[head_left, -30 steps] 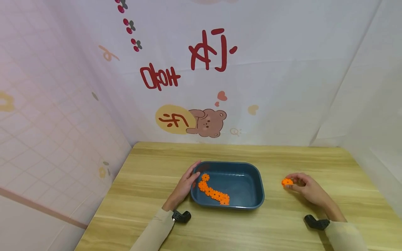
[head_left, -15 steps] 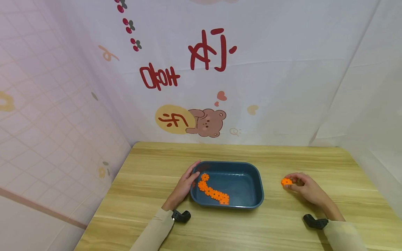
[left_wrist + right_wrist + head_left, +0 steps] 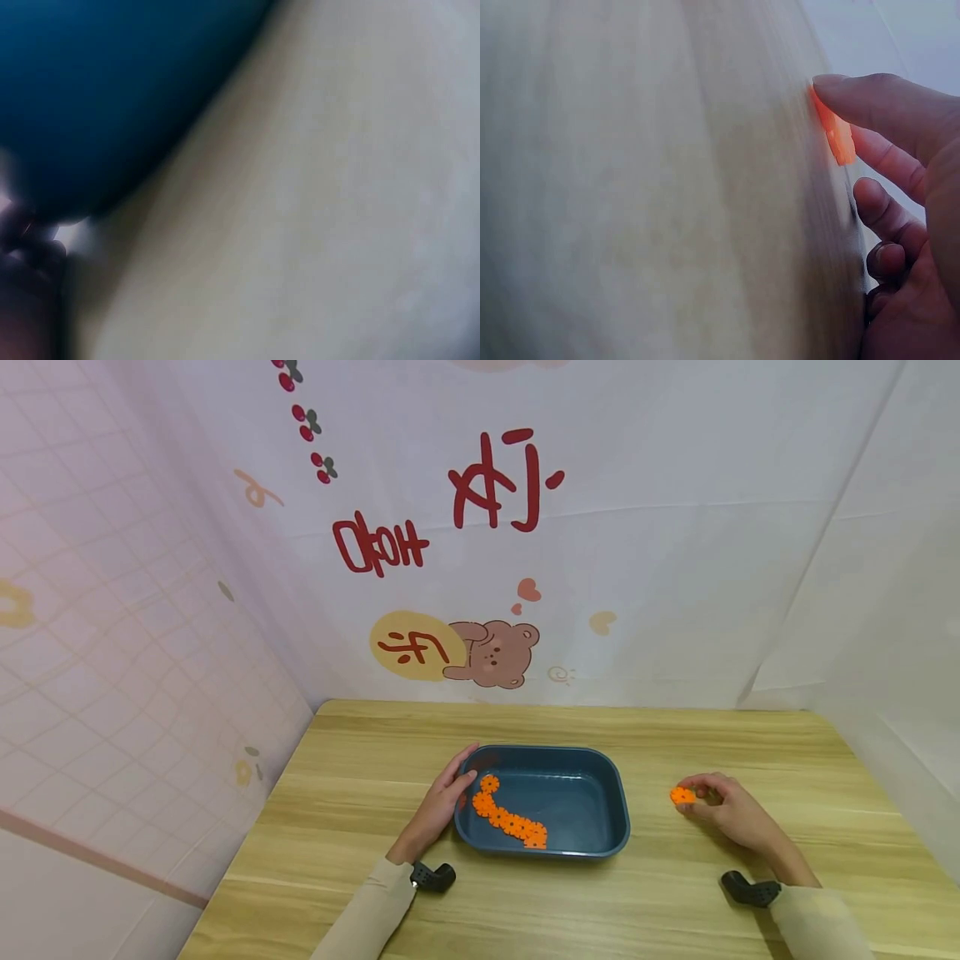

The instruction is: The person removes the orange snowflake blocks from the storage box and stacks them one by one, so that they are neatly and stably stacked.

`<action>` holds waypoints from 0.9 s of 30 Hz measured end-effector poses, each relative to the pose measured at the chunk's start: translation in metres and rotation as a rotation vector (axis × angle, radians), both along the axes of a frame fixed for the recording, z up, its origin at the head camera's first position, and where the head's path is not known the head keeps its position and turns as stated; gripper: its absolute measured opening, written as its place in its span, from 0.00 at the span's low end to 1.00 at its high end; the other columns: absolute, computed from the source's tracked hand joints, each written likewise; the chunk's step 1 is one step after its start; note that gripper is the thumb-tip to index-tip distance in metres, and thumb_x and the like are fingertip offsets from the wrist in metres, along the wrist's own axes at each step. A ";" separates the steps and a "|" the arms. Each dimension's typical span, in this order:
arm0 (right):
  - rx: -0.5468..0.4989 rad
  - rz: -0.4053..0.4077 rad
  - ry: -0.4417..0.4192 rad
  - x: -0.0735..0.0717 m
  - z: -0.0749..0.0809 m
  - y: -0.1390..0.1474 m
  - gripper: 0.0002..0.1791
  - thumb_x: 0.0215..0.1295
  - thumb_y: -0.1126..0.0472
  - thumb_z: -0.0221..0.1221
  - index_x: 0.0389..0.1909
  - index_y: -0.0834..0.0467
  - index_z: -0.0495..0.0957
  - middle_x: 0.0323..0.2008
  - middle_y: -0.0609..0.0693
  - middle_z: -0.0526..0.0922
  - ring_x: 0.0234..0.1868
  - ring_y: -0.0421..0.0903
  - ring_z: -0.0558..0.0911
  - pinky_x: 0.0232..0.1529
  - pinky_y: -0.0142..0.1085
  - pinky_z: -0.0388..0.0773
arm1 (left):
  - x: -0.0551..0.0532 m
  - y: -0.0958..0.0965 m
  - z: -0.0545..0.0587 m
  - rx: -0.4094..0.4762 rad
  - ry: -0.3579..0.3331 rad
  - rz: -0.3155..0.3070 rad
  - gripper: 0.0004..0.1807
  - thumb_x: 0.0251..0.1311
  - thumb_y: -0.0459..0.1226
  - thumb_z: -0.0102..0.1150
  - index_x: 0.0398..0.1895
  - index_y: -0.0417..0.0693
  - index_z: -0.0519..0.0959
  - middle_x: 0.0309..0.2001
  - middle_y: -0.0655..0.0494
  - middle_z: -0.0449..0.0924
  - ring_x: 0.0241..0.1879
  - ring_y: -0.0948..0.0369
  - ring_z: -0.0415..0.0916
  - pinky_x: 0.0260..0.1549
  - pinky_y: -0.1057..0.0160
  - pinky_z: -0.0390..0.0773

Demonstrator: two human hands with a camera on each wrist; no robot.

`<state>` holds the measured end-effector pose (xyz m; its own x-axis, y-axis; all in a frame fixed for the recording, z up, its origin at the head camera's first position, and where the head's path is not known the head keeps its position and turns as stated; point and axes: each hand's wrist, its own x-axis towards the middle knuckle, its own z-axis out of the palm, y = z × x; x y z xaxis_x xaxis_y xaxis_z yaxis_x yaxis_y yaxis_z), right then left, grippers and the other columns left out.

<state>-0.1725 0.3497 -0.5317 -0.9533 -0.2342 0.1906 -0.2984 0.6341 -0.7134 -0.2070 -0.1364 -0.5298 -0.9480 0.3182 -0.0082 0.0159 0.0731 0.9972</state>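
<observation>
A dark blue rectangular tray stands on the table. My left hand grips its left side, with the thumb over the rim and the fingers along the outside. Inside the tray, a chain of orange flower-shaped interlocking discs curves from the upper left to the lower middle. To the right of the tray, my right hand pinches an orange flower-shaped disc between thumb and fingers. In the right wrist view the disc appears edge-on under the thumb, close to the tabletop. The left wrist view is dark and blurred.
The wood-grain table backs onto a white wall covering printed with a bear and red characters. Another covering with a grid pattern closes off the left side. Dark wrist cameras sit at both cuffs.
My right hand has drifted very slightly left with the orange disc still pinched. The left hand, the tray and the chain of discs look the same.
</observation>
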 end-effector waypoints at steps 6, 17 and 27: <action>-0.009 0.004 0.015 -0.001 -0.001 -0.001 0.13 0.59 0.64 0.69 0.45 0.59 0.83 0.39 0.52 0.79 0.38 0.39 0.71 0.39 0.27 0.67 | 0.000 0.000 -0.001 0.023 -0.006 -0.008 0.28 0.76 0.46 0.46 0.76 0.63 0.60 0.76 0.67 0.53 0.73 0.58 0.56 0.68 0.50 0.59; 0.011 -0.004 -0.006 -0.001 -0.002 0.000 0.13 0.61 0.62 0.68 0.46 0.58 0.83 0.41 0.51 0.80 0.39 0.38 0.70 0.40 0.28 0.67 | 0.000 0.000 -0.002 0.029 -0.014 -0.003 0.25 0.75 0.47 0.47 0.73 0.72 0.63 0.76 0.68 0.53 0.73 0.63 0.54 0.69 0.55 0.59; -0.037 -0.019 -0.106 -0.001 0.010 -0.003 0.18 0.66 0.59 0.64 0.54 0.62 0.78 0.39 0.53 0.75 0.33 0.39 0.70 0.33 0.31 0.70 | 0.000 -0.001 0.001 -0.002 0.009 -0.006 0.27 0.76 0.46 0.45 0.76 0.66 0.59 0.71 0.56 0.60 0.25 0.58 0.61 0.30 0.65 0.66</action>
